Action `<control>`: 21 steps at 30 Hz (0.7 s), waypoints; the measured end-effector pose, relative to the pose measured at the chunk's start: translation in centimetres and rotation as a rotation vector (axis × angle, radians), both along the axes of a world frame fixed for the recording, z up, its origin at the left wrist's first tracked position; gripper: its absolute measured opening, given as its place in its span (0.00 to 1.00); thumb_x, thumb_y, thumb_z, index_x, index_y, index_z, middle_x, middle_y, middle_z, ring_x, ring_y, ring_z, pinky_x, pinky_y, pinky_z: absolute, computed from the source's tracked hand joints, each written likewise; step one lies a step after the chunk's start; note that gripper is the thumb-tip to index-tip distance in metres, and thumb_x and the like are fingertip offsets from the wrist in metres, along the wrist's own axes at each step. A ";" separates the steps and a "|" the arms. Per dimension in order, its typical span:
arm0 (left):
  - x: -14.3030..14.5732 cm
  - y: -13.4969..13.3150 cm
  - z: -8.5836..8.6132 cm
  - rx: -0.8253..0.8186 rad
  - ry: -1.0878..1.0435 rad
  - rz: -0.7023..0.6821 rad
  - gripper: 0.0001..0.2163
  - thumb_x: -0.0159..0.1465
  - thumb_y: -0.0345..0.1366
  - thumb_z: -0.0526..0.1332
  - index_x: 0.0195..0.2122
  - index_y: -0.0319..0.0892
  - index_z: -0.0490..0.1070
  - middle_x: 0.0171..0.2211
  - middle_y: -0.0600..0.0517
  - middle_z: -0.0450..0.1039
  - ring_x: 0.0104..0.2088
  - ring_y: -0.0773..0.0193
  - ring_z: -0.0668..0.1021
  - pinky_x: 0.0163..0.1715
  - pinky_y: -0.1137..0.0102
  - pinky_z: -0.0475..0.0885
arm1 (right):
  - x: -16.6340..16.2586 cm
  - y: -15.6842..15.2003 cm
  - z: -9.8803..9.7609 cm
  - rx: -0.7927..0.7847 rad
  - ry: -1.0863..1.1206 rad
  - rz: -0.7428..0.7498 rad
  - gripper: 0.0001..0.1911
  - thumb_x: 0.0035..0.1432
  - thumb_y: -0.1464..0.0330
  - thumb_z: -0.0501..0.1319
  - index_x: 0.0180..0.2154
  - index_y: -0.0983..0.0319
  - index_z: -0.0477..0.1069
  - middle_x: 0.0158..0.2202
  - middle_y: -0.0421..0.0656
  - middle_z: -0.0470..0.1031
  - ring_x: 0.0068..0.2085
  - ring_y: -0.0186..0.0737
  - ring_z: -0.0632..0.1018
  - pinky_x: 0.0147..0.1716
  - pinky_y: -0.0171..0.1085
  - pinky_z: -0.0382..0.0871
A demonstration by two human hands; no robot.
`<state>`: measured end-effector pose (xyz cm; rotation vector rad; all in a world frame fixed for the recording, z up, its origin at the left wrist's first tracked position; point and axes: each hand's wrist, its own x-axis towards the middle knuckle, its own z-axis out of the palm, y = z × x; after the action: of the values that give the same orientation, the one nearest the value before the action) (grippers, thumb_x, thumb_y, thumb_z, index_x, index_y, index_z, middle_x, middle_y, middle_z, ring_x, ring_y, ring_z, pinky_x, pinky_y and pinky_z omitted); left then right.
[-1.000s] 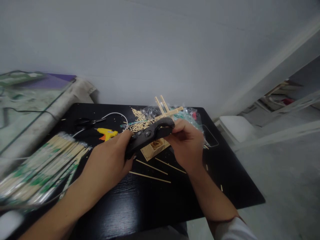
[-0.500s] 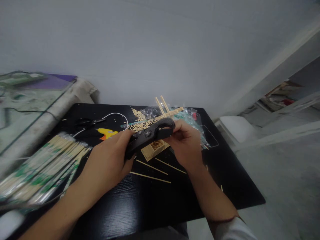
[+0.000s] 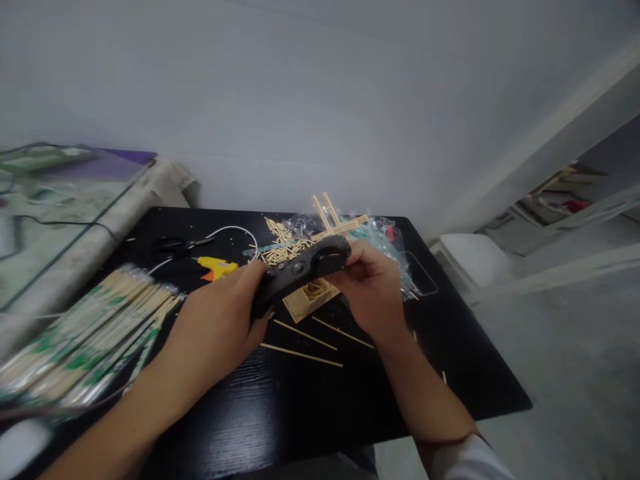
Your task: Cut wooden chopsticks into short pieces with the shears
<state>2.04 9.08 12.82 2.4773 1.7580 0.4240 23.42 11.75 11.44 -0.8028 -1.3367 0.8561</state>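
Left hand: the handle end of a black hand tool with a round pivot and a hooked end is gripped in the left hand, its fingers clamped around the handle.
Right hand: the right hand is placed at the hooked end, its fingers bent inward; the fingertips are hidden, so whether anything is clamped between them cannot be told.
Hand tool: it is held tilted above the middle of a black, wood-grained bench, the hooked end raised toward the right.
Wooden box: a small, pale wooden box-like piece is partly covered by the tool and the right hand.
Loose sticks: three thin, pale wooden sticks are laid on the bench, in front of the box.
Offcuts: a heap of short, pale stick pieces is seen beyond the tool, beside crossed strips of pale wood and crumpled clear-and-green plastic wrapping.
Left side: a yellow glue gun, black-handled scissors and sticks packed in clear, green-printed sleeves are set out on this side.
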 end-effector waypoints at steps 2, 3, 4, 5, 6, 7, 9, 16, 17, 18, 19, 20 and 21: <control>0.0 0.0 -0.1 0.017 -0.017 -0.017 0.13 0.65 0.37 0.55 0.49 0.43 0.69 0.39 0.44 0.81 0.37 0.48 0.83 0.32 0.61 0.72 | 0.1 -0.1 0.0 -0.005 -0.010 -0.008 0.16 0.53 0.66 0.76 0.26 0.58 0.70 0.28 0.36 0.77 0.31 0.34 0.77 0.31 0.36 0.76; 0.0 0.0 -0.2 0.021 -0.020 -0.020 0.13 0.65 0.36 0.55 0.50 0.43 0.69 0.40 0.44 0.81 0.37 0.48 0.83 0.33 0.60 0.72 | 0.1 -0.1 0.1 -0.012 -0.021 -0.013 0.15 0.53 0.66 0.76 0.26 0.58 0.70 0.29 0.36 0.77 0.31 0.34 0.77 0.31 0.36 0.76; 0.0 0.1 -0.2 0.024 -0.020 -0.022 0.13 0.65 0.36 0.56 0.50 0.43 0.69 0.40 0.44 0.81 0.38 0.47 0.83 0.33 0.60 0.72 | 0.1 -0.1 0.1 -0.019 -0.030 -0.020 0.15 0.53 0.66 0.76 0.26 0.58 0.69 0.29 0.36 0.77 0.31 0.34 0.77 0.31 0.36 0.76; 0.0 0.1 -0.2 0.029 -0.020 -0.023 0.13 0.65 0.36 0.56 0.50 0.43 0.69 0.41 0.44 0.81 0.39 0.47 0.83 0.34 0.60 0.72 | 0.2 -0.1 0.1 -0.021 -0.033 -0.026 0.15 0.53 0.67 0.76 0.26 0.58 0.69 0.29 0.36 0.77 0.31 0.34 0.77 0.31 0.36 0.76; 0.0 0.1 -0.2 0.035 -0.021 -0.026 0.13 0.65 0.36 0.56 0.50 0.43 0.69 0.41 0.44 0.81 0.39 0.47 0.83 0.34 0.60 0.72 | 0.2 -0.2 0.1 -0.017 -0.028 -0.028 0.15 0.52 0.67 0.76 0.26 0.58 0.69 0.28 0.36 0.77 0.30 0.34 0.77 0.31 0.36 0.75; 0.0 0.0 -0.2 0.039 -0.021 -0.030 0.13 0.65 0.36 0.56 0.50 0.43 0.69 0.41 0.44 0.81 0.39 0.47 0.83 0.34 0.61 0.72 | 0.2 -0.2 0.1 -0.013 -0.018 -0.026 0.15 0.52 0.68 0.76 0.26 0.58 0.70 0.28 0.36 0.77 0.30 0.34 0.76 0.31 0.36 0.75; 0.0 0.0 -0.2 0.043 -0.024 -0.037 0.12 0.65 0.36 0.56 0.49 0.43 0.69 0.41 0.44 0.81 0.39 0.48 0.83 0.34 0.61 0.72 | 0.2 -0.2 0.1 0.000 0.010 -0.014 0.15 0.52 0.70 0.76 0.26 0.58 0.70 0.28 0.35 0.76 0.30 0.33 0.76 0.31 0.35 0.74; 0.0 -0.3 0.0 -0.024 0.033 0.018 0.06 0.65 0.36 0.53 0.41 0.45 0.67 0.32 0.47 0.79 0.31 0.50 0.82 0.27 0.63 0.66 | 0.0 -0.2 0.2 0.028 0.035 0.008 0.16 0.52 0.69 0.77 0.25 0.59 0.70 0.28 0.35 0.75 0.30 0.33 0.76 0.31 0.35 0.73; 0.0 -0.2 -0.1 -0.031 0.039 0.022 0.06 0.65 0.36 0.53 0.40 0.45 0.67 0.31 0.47 0.79 0.31 0.50 0.82 0.27 0.63 0.66 | 0.0 -0.3 0.2 0.028 0.037 0.008 0.16 0.52 0.69 0.77 0.25 0.59 0.70 0.28 0.36 0.75 0.31 0.33 0.76 0.32 0.35 0.73; 0.0 -0.2 -0.2 -0.027 0.039 0.018 0.07 0.65 0.37 0.53 0.42 0.44 0.68 0.32 0.47 0.79 0.31 0.50 0.82 0.27 0.63 0.66 | 0.0 -0.3 0.2 0.024 0.038 0.009 0.15 0.52 0.69 0.77 0.26 0.59 0.71 0.28 0.36 0.76 0.31 0.33 0.76 0.32 0.35 0.73; -0.1 -0.1 -0.2 -0.013 0.033 0.009 0.08 0.65 0.37 0.53 0.43 0.44 0.68 0.33 0.47 0.79 0.32 0.50 0.82 0.28 0.63 0.67 | 0.0 -0.3 0.3 0.016 0.038 0.013 0.15 0.52 0.69 0.77 0.26 0.59 0.71 0.29 0.36 0.76 0.31 0.33 0.76 0.32 0.35 0.73; -0.1 0.0 -0.3 0.004 0.023 -0.003 0.10 0.65 0.37 0.54 0.46 0.44 0.69 0.35 0.46 0.80 0.33 0.50 0.82 0.29 0.63 0.68 | 0.0 -0.3 0.3 0.006 0.036 0.017 0.15 0.53 0.69 0.77 0.26 0.59 0.70 0.29 0.36 0.76 0.31 0.33 0.76 0.32 0.35 0.73; -0.1 0.0 -0.4 0.024 0.010 -0.013 0.12 0.65 0.38 0.54 0.48 0.43 0.69 0.37 0.46 0.80 0.35 0.49 0.82 0.30 0.62 0.69 | 0.0 -0.3 0.3 -0.002 0.033 0.020 0.15 0.53 0.69 0.77 0.26 0.59 0.70 0.29 0.36 0.76 0.31 0.33 0.76 0.32 0.35 0.72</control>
<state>1.93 9.13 12.41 2.5099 1.7500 0.4354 23.44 11.43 11.70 -0.7753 -1.3162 0.8830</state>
